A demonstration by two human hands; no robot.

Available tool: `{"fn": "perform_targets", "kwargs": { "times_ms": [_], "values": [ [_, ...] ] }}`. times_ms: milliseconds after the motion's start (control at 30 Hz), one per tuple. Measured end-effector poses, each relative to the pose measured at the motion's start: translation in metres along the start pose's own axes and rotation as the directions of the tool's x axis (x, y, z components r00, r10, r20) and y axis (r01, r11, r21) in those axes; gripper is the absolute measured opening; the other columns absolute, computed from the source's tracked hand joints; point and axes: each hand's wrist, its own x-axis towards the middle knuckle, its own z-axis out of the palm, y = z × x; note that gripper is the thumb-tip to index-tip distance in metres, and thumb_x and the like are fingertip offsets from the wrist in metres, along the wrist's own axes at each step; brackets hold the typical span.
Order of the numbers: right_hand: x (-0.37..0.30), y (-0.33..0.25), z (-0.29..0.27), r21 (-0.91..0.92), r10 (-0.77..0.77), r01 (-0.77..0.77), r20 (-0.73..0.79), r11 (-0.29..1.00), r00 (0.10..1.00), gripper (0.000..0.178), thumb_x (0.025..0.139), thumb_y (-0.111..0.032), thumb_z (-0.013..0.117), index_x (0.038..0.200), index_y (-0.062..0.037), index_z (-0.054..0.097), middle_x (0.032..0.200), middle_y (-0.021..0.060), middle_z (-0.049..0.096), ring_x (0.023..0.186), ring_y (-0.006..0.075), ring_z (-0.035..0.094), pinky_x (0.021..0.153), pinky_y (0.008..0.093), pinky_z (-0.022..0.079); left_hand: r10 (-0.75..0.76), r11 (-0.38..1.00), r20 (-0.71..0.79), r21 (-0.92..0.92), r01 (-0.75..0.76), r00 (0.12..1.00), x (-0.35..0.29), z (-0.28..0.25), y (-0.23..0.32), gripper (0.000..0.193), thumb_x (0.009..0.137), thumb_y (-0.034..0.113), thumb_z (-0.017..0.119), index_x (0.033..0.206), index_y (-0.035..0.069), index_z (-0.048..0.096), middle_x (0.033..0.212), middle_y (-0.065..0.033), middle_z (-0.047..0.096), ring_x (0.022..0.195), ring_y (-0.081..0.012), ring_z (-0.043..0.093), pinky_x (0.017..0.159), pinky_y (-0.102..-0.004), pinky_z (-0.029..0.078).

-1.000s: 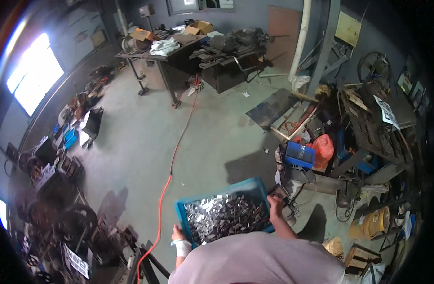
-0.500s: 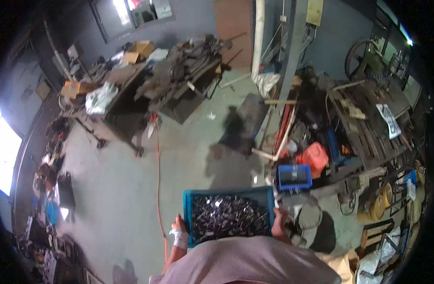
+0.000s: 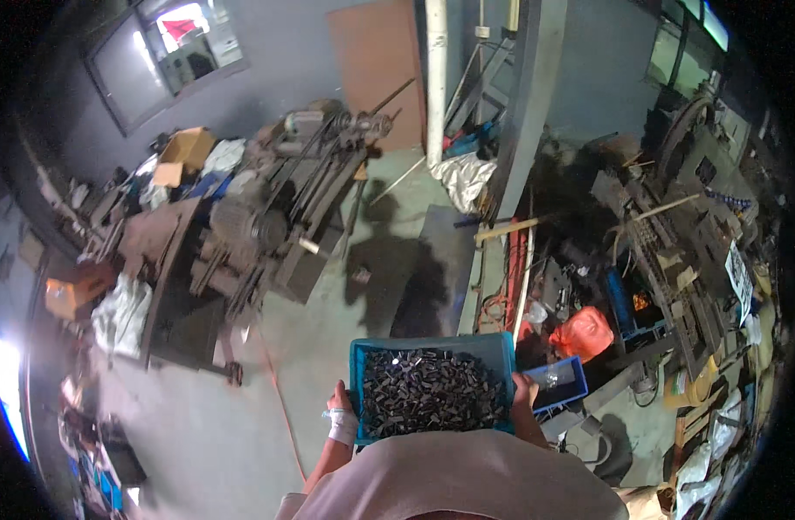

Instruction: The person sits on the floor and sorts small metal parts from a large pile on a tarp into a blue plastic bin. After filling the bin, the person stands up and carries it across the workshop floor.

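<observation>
A teal plastic crate [image 3: 356,357] is carried level in front of my body, with many small dark metal pieces [image 3: 436,390] heaped inside. My left hand [image 3: 341,406] grips the crate's left side; a white wrap circles that wrist. On the opposite side, my right hand [image 3: 523,399] holds the crate's right wall. The fingers of both hands are partly hidden behind the crate's sides. My shirt covers the crate's near edge.
Ahead to the left stands a bench with machinery [image 3: 250,221]. A blue bin [image 3: 560,386] and a red plastic bag [image 3: 583,334] lie to the right, below a cluttered rack [image 3: 666,260]. An orange hose [image 3: 280,399] crosses the floor. A grey post [image 3: 536,113] rises ahead.
I have moved forward with the crate in both hands. The bench, post and door now appear nearer, and the blue bin sits close beside the crate's right side.
</observation>
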Motion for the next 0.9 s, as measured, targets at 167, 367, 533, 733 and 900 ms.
{"fn": "perform_targets", "kwargs": {
  "times_ms": [167,367,533,733,900],
  "values": [
    [0.058,-0.031,0.049,0.156,0.219,-0.183,-0.263,0.971,0.94,0.022,0.07,-0.017,0.058,0.063,0.0036,0.056,0.061,0.0018,0.054,0.058,0.0163,0.046,0.058,0.0338,0.039,-0.001,0.985,0.245,0.166,-0.041,0.97,0.085,0.11,0.14,0.054,0.077,0.046,0.053,0.073,-0.008,0.061,0.065,-0.0115,0.06,0.063,-0.021,0.053,0.063,-0.0374,0.042],
    [0.133,-0.09,0.115,0.652,0.589,-0.27,-0.337,0.709,0.734,0.014,0.07,-0.015,0.06,0.075,-0.0022,0.057,0.072,0.0028,0.053,0.061,0.0176,0.048,0.059,0.0312,0.04,0.04,0.969,0.499,0.193,-0.155,0.866,0.201,0.275,0.216,0.059,0.076,0.051,0.05,0.08,-0.007,0.061,0.075,-0.0159,0.061,0.075,-0.022,0.055,0.072,-0.0345,0.041],
    [0.25,-0.095,0.158,0.611,0.62,-0.292,-0.434,0.735,0.653,0.021,0.07,-0.013,0.055,0.081,0.0045,0.06,0.073,0.0065,0.059,0.059,0.0196,0.053,0.06,0.0294,0.045,0.231,0.738,0.644,0.372,-0.563,0.729,0.241,0.399,0.303,0.061,0.077,0.053,0.048,0.087,-0.006,0.061,0.086,-0.0183,0.062,0.081,-0.0236,0.057,0.075,-0.0363,0.041],
    [0.406,-0.111,0.188,0.818,0.586,-0.226,-0.16,0.529,0.794,0.025,0.077,-0.021,0.047,0.088,-0.0022,0.059,0.074,0.0087,0.061,0.062,0.0226,0.058,0.059,0.0333,0.048,0.292,0.255,0.8,0.463,-0.849,0.524,0.316,0.538,0.394,0.038,0.088,0.04,0.038,0.11,0.013,0.052,0.091,-0.0171,0.062,0.086,-0.0335,0.059,0.076,-0.0409,0.044],
    [0.512,-0.218,0.197,0.781,0.44,-0.262,-0.018,0.567,0.898,0.029,0.08,-0.025,0.044,0.089,-0.0012,0.058,0.077,0.0114,0.061,0.061,0.0238,0.058,0.058,0.0341,0.048,0.023,0.884,0.65,0.342,-0.32,0.759,0.307,0.605,0.562,0.036,0.089,0.036,0.038,0.108,0.012,0.056,0.094,-0.0115,0.063,0.081,-0.028,0.059,0.073,-0.0399,0.044]
  ]
}}
